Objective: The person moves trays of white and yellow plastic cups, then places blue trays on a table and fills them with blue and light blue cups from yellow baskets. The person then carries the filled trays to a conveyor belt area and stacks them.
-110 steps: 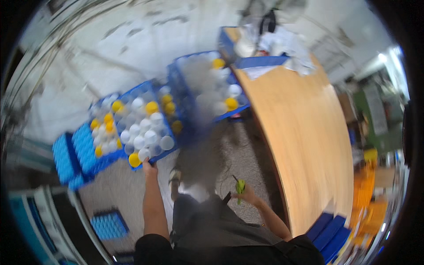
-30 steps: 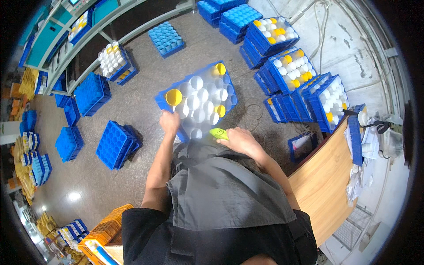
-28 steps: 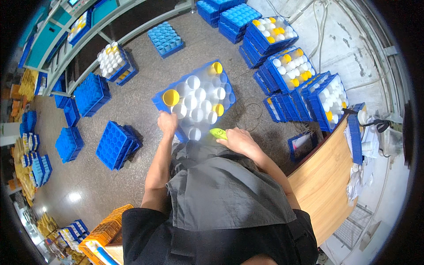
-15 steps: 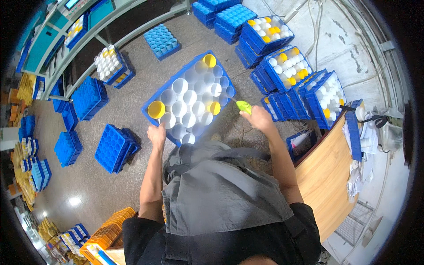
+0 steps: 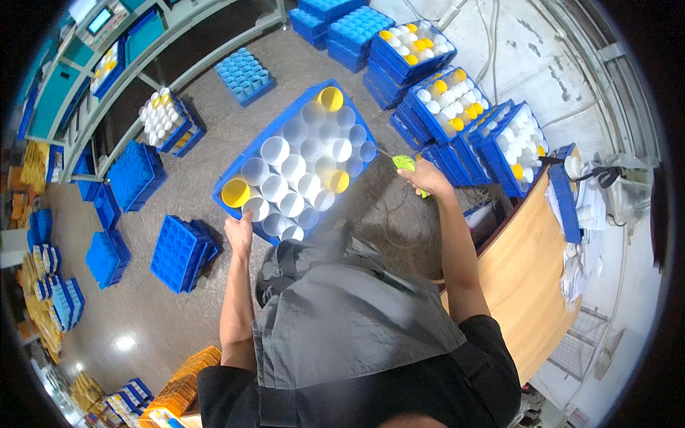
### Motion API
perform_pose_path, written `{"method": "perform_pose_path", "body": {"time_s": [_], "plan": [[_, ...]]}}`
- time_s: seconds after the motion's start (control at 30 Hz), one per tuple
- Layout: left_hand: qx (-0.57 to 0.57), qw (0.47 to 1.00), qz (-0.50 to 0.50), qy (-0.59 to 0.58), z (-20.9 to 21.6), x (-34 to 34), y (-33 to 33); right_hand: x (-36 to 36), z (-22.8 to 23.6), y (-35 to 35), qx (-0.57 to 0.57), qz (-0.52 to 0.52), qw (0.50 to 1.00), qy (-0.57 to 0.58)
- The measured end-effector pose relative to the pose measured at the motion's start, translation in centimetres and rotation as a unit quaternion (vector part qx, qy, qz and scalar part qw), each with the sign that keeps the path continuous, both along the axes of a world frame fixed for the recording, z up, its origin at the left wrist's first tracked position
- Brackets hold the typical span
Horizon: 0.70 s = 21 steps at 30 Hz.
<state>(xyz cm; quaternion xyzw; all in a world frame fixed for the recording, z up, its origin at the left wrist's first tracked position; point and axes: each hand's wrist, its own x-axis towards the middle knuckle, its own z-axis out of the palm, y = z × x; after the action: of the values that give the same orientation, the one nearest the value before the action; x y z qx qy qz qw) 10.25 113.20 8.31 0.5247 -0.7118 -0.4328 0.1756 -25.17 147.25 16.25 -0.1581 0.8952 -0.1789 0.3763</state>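
Gripping the blue tray (image 5: 280, 121) by its near-left rim with the left hand (image 5: 239, 232), just beyond the apron (image 5: 342, 321); clasping a green tool (image 5: 404, 164) in the right hand (image 5: 432, 178). Likely stiff, loaded with light, smooth cups (image 5: 274, 188) (apt to slide if tipped), so best held by opposite rims.

Blue tray (image 5: 247, 158); white, yellow cups (image 5: 292, 168); green tool (image 5: 404, 163).

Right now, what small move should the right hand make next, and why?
Probably swing the green tool in the right hand over the cups: it points toward the right edge of the blue crate, while the left hand grips the near-left edge.
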Motion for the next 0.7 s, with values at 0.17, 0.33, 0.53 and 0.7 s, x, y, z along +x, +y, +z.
{"method": "perform_pose_path", "body": {"time_s": [0.17, 0.33, 0.53, 0.7], "plan": [[0.012, 0.999, -0.011, -0.037, -0.2, -0.9, -0.3, 1.6, 0.2, 1.3, -0.022, -0.010, 0.999, -0.042], [0.027, 1.000, -0.008, 0.006, -0.4, -1.7, -0.3, 3.6, 0.8, 1.6, -0.008, 0.017, 0.999, -0.050], [0.052, 0.996, 0.025, -0.064, -0.9, -2.8, -0.7, 7.2, 2.3, -0.6, 0.021, 0.117, 0.992, -0.046], [0.054, 0.990, 0.034, -0.129, -2.0, -4.5, -2.1, 10.8, 4.3, -3.8, 0.058, 0.190, 0.979, -0.049]]}}
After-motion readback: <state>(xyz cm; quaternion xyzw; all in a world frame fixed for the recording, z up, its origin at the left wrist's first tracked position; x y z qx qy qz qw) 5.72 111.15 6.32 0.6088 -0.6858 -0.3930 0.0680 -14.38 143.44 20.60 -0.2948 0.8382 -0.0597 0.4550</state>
